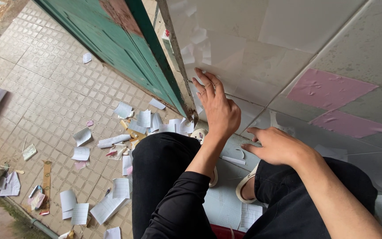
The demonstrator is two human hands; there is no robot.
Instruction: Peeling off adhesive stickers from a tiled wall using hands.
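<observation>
Our left hand [219, 110] presses spread fingers [206, 84] flat on the white paper patch [226, 66] of the tiled wall [368, 48] — grasping nothing; below it, our right hand [277, 146] rests half-curled — empty.

Left hand [217, 108] raised, arm in a black sleeve bent at the elbow and reaching up and forward, wrist straight, back of the hand toward the camera. Fingers [206, 84] extended and slightly spread, tips pressed flat, nothing gripped. Right hand [276, 146] lower, forearm bare, coming in from the lower right, wrist level. Palm down, fingers loosely curled and pointing left, thumb tucked beneath, nothing held. Both hands near each other yet apart. Knees bent in black trousers below both arms.
</observation>
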